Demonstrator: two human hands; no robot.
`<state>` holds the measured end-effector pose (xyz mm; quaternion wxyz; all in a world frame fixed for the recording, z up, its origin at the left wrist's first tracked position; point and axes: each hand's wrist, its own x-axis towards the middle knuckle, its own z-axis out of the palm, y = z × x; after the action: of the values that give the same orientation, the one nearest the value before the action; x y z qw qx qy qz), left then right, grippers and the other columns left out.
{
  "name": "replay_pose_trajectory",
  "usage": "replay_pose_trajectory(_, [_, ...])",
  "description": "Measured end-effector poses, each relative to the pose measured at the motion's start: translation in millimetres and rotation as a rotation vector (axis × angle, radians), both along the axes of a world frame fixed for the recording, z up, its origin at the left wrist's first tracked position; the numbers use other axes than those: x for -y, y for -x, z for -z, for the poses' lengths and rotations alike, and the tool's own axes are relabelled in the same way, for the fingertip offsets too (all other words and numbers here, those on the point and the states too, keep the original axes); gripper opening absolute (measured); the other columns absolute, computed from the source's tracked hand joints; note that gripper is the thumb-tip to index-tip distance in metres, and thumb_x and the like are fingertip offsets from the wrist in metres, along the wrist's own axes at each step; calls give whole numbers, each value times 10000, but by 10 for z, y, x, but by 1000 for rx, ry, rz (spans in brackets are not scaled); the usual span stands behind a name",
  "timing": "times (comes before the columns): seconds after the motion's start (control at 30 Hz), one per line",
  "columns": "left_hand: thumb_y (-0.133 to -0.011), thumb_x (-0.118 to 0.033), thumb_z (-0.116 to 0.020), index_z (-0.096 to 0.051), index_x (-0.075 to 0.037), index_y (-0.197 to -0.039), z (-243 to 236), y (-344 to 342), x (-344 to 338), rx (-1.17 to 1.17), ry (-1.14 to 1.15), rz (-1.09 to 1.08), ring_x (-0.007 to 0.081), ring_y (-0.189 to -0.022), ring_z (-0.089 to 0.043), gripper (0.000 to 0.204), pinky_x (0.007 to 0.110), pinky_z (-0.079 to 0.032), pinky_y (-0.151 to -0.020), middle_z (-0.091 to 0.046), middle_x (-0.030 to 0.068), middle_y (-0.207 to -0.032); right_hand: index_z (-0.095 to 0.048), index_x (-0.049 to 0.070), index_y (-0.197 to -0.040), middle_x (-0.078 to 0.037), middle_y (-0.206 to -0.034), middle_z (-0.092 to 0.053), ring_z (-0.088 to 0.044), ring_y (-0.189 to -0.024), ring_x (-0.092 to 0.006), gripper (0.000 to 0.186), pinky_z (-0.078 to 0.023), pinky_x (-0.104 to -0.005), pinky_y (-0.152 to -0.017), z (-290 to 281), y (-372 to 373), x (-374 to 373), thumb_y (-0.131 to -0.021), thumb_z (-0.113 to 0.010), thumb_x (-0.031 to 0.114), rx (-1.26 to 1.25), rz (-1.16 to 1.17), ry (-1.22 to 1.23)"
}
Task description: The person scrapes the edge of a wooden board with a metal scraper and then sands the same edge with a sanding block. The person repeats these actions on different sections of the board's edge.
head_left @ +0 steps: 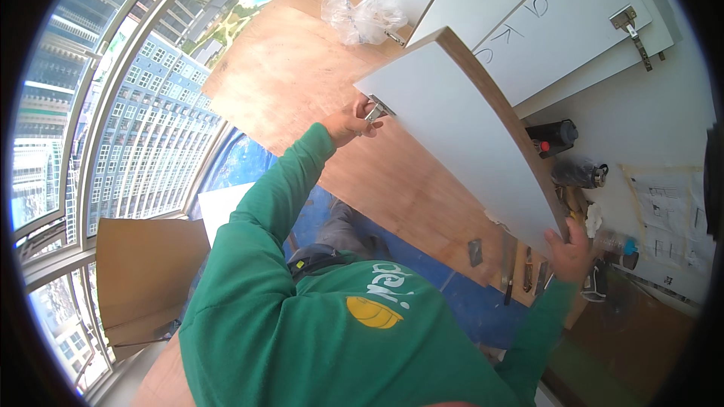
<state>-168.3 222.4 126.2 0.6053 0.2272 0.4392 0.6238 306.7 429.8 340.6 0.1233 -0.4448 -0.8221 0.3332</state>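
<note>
A white cabinet door panel (460,128) with a brown edge is tilted up over a wooden worktop (279,68). Near its left edge, a metal hinge (378,108) is fitted to the white face. The fingers of my left hand (354,122) are closed around this hinge at the panel's edge. At the lower right corner, my right hand (569,249) grips the same panel, its thumb on the white face and the other fingers partly hidden behind.
A crumpled clear plastic bag (364,16) lies at the worktop's far end. White panels (562,19) lean on the wall, one bearing another hinge (632,34). Black bottles (554,137) stand at right. Hand tools (528,271) and a dark phone-like slab (475,252) lie near the worktop's front edge.
</note>
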Motion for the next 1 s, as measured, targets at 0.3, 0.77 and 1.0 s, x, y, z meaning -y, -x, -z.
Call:
replay_pose_trajectory(0.3, [-731,148,-587,-472,-86,-1480,-593,-347,203,-196,-80,102,122,-1269,-549,793,330,-536,-935,-573,51,-1439,-670,-23,-1172,-24,-1027,-683,-606,-951,-134,489,-478,-301,-893,99,-948,-384,-843,-875,276,-228,57,189])
replay_pose_trajectory(0.77, [-876,1,-617,-544,-27,-1398,-493,-430,180,-904,-185,-215,222,-1284,-579,527,378,-480,-1086,-598,149,-1396,-677,-12,-1189,-22,-1031,-686,-603,-957,-132,631,-480,-311,-868,191,-1344,-392,-811,-902,440,-276,26,107])
replay_pose_trajectory(1.0, [-1026,-445,-584,-347,-34,-1584,-506,-857,436,-110,253,-603,333,-1492,-384,733,502,-403,-1158,-391,215,-1607,-678,-23,-1160,-39,-1006,-685,-612,-959,-149,494,-491,-328,-887,386,-1028,290,-857,-877,312,-365,136,46])
